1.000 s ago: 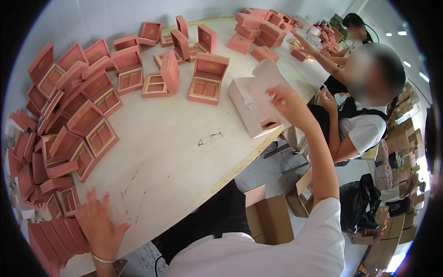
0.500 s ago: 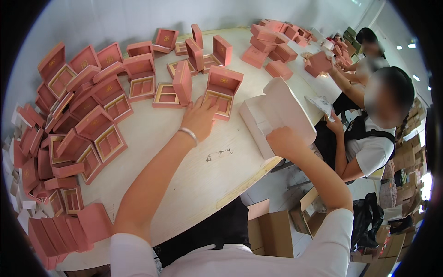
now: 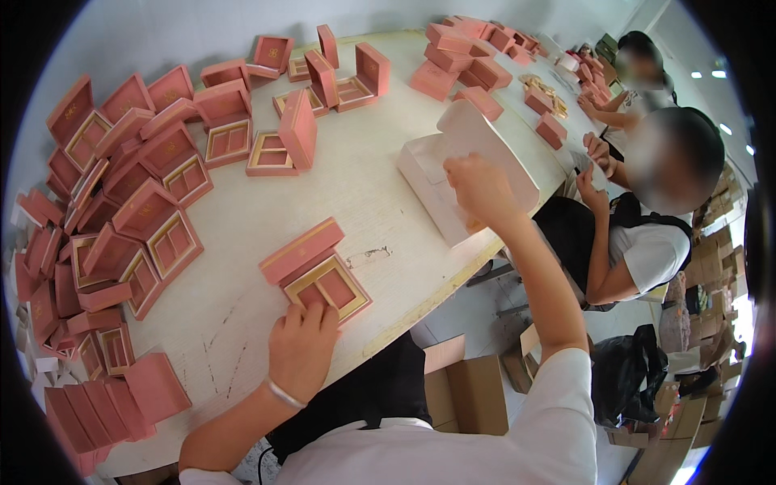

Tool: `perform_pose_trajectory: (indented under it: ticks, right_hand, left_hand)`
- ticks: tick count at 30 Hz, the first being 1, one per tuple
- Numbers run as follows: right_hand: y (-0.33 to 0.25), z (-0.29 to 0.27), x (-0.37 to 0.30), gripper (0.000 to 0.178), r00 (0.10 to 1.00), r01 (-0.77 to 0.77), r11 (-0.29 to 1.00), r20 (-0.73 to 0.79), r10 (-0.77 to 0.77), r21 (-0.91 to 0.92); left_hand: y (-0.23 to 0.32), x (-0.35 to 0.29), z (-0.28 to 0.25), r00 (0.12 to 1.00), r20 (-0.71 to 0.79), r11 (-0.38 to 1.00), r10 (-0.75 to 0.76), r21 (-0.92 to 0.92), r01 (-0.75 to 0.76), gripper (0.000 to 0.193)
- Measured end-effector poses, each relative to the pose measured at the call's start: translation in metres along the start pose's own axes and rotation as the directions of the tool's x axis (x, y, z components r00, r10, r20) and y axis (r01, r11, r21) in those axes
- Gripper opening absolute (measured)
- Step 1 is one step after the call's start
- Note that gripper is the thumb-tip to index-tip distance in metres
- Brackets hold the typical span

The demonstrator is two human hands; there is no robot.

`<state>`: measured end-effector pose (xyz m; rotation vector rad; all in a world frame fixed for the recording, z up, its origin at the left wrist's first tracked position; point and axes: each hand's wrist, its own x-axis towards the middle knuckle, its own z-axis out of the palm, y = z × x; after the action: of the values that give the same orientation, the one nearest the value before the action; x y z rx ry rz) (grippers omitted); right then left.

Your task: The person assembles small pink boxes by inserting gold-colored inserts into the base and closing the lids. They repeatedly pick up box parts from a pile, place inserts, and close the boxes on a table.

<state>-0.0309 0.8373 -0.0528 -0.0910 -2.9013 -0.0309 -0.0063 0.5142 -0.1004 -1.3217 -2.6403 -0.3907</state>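
An open pink jewellery box [image 3: 329, 288] with a gold-edged, divided inside lies near the table's front edge, its lid raised on the far side. My left hand [image 3: 305, 347] grips its near rim with curled fingers. To the right, a white carton [image 3: 432, 190] stands with its flap lid [image 3: 505, 153] up. Over the carton's opening is my right hand [image 3: 483, 192], fingers closed; whatever they hold is hidden. A small yellowish patch [image 3: 474, 225] shows below that hand, too unclear to name.
Many open pink boxes [image 3: 166, 230] crowd the table's left side, several more [image 3: 297, 129] stand further back. Closed pink boxes [image 3: 453, 61] are piled at the far right. A person [image 3: 638, 234] sits on the right, another beyond. Brown cartons [image 3: 477, 400] and a black bag [image 3: 630, 376] are below the table.
My left hand has drawn one open pink box from the row toward me, and it has turned. My right hand has moved up and left over the white carton.
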Motion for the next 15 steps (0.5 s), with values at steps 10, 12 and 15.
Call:
perform_pose_trajectory:
  ticks: [10,12,15]
  right_hand:
    - [-0.138,-0.022,-0.076,0.024,0.959,-0.281,-0.448,0.27,-0.09,0.849]
    - [-0.161,-0.017,-0.085,0.027,0.951,-0.308,-0.413,0.28,-0.129,0.857]
    - [-0.171,-0.01,-0.088,0.031,0.939,-0.336,-0.389,0.273,-0.208,0.858]
  left_hand:
    - [0.004,-0.022,-0.034,0.921,0.07,0.241,-0.384,-0.955,0.173,0.039]
    - [0.007,-0.022,-0.032,0.891,0.152,-0.045,-0.427,-0.988,0.148,0.034]
    - [-0.001,-0.027,-0.032,0.899,0.247,-0.237,-0.363,-0.957,0.168,0.032]
